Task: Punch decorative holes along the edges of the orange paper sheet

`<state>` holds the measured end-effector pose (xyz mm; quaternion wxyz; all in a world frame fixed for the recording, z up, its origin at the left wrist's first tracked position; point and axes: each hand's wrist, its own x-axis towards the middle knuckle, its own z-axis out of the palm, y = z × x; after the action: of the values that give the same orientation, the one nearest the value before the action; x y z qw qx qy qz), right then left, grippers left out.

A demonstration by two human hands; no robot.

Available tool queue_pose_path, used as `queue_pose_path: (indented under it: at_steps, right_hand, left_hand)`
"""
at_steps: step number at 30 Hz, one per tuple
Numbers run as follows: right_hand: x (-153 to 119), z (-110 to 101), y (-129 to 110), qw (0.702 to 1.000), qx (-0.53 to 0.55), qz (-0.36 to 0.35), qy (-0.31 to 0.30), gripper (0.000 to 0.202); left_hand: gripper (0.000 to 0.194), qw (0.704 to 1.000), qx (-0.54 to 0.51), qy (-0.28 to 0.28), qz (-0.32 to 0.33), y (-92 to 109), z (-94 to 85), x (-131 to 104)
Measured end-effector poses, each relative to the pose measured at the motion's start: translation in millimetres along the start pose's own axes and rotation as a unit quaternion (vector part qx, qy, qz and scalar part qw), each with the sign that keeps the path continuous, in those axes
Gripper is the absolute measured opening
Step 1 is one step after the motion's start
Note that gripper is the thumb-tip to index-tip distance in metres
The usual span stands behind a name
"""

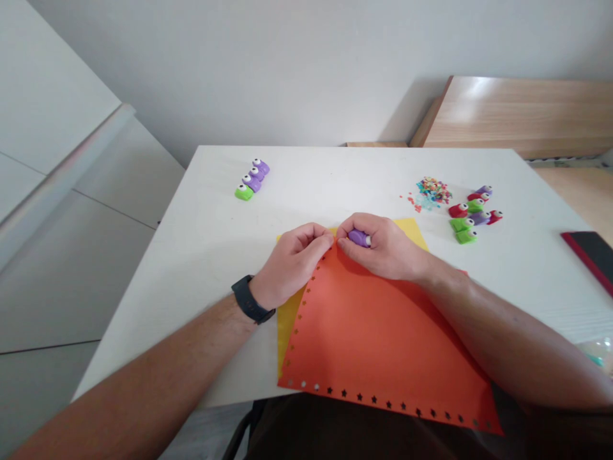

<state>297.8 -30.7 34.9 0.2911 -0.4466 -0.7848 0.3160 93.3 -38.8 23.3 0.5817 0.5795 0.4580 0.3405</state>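
Observation:
An orange sheet of paper [383,338] lies tilted over a yellow sheet [288,319], its near end reaching past the table edge. Star-shaped holes run along its left and near edges. At the far left corner of the orange sheet, my left hand [304,252] is closed, thumb and fingers pinching the paper. Right beside it, my right hand [383,246] is wrapped round a small purple paper punch [358,238] with a white knob, at the sheet's far edge. The fingers hide where the punch meets the paper.
Purple and green punches [251,179] stand in a row at the far left of the white table [191,255]. At the right are a pile of colourful paper bits [433,191] and several red, green and purple punches [474,214]. A dark red-edged object [591,255] lies at the right edge.

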Motion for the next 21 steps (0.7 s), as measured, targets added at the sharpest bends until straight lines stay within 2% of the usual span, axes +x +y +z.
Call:
queue_pose_path:
  at_steps: [14, 21]
  right_hand:
    - [-0.1, 1.1, -0.8, 1.0, 0.011, -0.002, 0.01, 0.011]
    - [0.1, 2.4, -0.6, 1.0, 0.008, -0.003, 0.016, 0.012]
  left_hand:
    - [0.022, 1.0, -0.004, 0.024, 0.01, -1.8, 0.1, 0.9]
    - [0.022, 1.0, -0.007, 0.015, 0.009, -3.6, -0.8, 0.6]
